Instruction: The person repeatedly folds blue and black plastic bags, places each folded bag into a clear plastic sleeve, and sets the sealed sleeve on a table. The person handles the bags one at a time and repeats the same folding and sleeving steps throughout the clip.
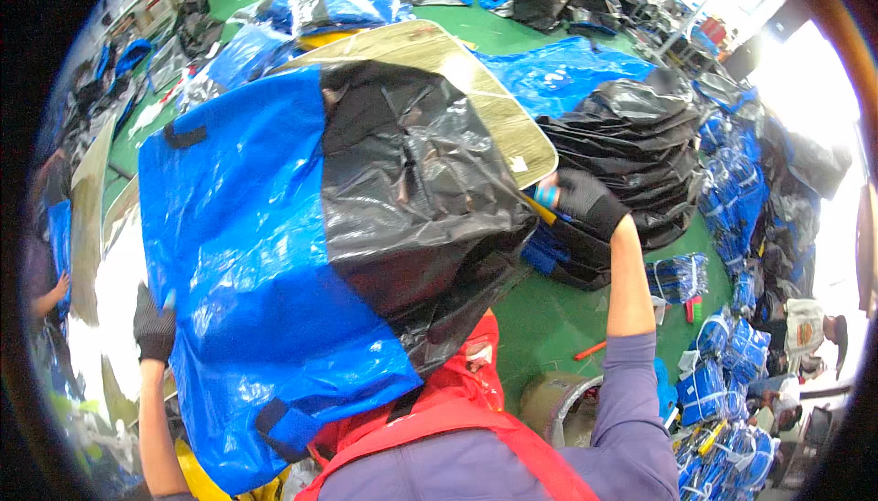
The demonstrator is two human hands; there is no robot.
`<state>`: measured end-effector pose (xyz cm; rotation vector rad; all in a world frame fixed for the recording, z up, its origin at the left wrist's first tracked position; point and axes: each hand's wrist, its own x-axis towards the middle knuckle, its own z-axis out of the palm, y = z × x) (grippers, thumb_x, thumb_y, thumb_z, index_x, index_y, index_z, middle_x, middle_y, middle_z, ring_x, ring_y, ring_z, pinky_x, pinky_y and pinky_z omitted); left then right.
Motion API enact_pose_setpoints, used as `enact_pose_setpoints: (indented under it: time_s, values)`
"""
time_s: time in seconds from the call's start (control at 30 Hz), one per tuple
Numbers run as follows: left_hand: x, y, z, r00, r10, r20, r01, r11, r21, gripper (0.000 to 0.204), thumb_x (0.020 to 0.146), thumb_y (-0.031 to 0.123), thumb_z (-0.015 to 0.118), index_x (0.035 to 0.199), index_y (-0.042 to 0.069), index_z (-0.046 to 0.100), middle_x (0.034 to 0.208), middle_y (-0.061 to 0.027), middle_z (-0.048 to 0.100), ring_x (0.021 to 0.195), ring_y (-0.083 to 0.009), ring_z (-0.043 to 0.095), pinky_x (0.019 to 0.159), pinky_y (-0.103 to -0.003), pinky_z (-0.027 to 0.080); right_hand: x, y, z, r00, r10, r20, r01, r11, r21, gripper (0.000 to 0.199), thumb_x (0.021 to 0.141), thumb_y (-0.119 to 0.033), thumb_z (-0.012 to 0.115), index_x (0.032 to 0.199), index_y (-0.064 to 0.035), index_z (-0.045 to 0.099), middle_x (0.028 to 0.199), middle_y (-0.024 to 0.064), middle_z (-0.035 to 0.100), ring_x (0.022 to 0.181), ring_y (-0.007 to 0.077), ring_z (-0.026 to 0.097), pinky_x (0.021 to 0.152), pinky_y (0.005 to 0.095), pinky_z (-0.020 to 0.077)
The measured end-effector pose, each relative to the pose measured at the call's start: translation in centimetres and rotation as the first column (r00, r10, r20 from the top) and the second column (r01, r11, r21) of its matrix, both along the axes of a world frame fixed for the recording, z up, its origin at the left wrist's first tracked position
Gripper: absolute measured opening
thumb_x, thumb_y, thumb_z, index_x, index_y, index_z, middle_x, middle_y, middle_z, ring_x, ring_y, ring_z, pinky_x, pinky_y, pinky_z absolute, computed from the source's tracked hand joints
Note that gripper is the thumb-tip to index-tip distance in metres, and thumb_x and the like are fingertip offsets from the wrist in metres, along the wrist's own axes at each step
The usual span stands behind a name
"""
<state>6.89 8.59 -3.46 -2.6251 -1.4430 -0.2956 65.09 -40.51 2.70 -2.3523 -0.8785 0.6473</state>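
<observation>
Blue-and-black plastic sheet [320, 236] covers much of the tabletop [501, 115], leaving its right corner bare. Gloved left hand [154, 325] is at the sheet's left edge, gloved right hand [590, 204] beside that corner; whether either is clamped, I cannot tell.

I see a broad, glossy plastic piece [265, 254], blue on the left and black on the right, with a small dark strip [187, 136] near its upper left corner. It's spread out before the person, fairly smooth across the blue, wrinkled in the black, its upper part covering some of a pale board [485, 94].
</observation>
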Motion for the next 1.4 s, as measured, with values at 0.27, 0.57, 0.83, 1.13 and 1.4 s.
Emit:
enact_pose_setpoints:
  time_s: [0.27, 0.57, 0.83, 1.13, 1.4]
  values:
    - [26.8, -19.1, 1.0, 0.676, -0.734, 0.073, 0.728, 0.648, -0.223, 0.072, 0.08, 0.053, 0.06, 0.143, 0.024, 0.039, 0.154, -0.019, 0.02, 0.14, -0.0447, 0.018, 0.107, -0.067, 0.012, -2.5, 15.9, -2.3, 0.716, 0.076, 0.694, -0.196, 0.976, 0.095, 0.054, 0.083, -0.046, 0.057, 0.112, -0.0004, 0.06, 0.095, 0.0279, 0.064, 0.086, 0.0433, 0.064, 0.079, 0.0498, 0.0499]
    - [28.3, -16.9, -3.6, 0.792, -0.608, 0.056, 0.591, 0.741, -0.319, 0.07, 0.086, 0.063, 0.045, 0.143, 0.024, 0.038, 0.152, -0.0161, 0.028, 0.142, -0.0381, 0.018, 0.106, -0.069, 0.01, 0.2, 6.4, 3.1, 0.972, -0.099, -0.213, 0.138, 0.974, 0.179, 0.043, 0.093, -0.044, 0.053, 0.097, -0.0022, 0.063, 0.084, 0.0056, 0.061, 0.075, 0.014, 0.054, 0.069, 0.0298, 0.047]
    - [33.7, -21.5, -3.6, 0.483, -0.832, 0.273, 0.861, 0.508, 0.024, 0.07, 0.077, 0.064, 0.056, 0.134, 0.023, 0.051, 0.147, -0.0201, 0.032, 0.14, -0.0453, 0.016, 0.11, -0.065, 0.005, -9.3, -3.3, 0.4, 0.991, -0.008, -0.134, 0.019, 0.997, 0.075, 0.041, 0.082, -0.035, 0.073, 0.101, 0.0003, 0.066, 0.094, 0.0116, 0.067, 0.084, 0.0163, 0.06, 0.078, 0.0329, 0.0486]
    - [34.4, -21.7, -3.2, 0.46, -0.812, 0.36, 0.849, 0.521, 0.091, 0.07, 0.077, 0.066, 0.054, 0.125, 0.016, 0.059, 0.146, -0.0211, 0.031, 0.137, -0.0446, 0.017, 0.109, -0.064, 0.008, -13.2, 9.4, 11.2, 0.476, 0.331, 0.815, -0.512, 0.858, -0.05, 0.075, 0.066, -0.05, 0.075, 0.125, -0.0106, 0.053, 0.113, 0.0208, 0.059, 0.105, 0.0368, 0.057, 0.092, 0.044, 0.0445]
    - [2.0, -21.1, 5.6, 0.98, -0.155, 0.127, 0.132, 0.976, 0.174, 0.058, 0.08, 0.041, 0.068, 0.121, 0.002, 0.056, 0.122, -0.0225, 0.056, 0.115, -0.037, 0.052, 0.102, -0.045, 0.038, -7.4, 18.8, -6.5, 0.495, 0.764, 0.414, -0.377, 0.618, -0.69, 0.095, 0.078, -0.072, 0.05, 0.151, -0.0225, 0.016, 0.155, 0.0208, 0.014, 0.144, 0.0399, 0.003, 0.107, 0.0689, 0.004]
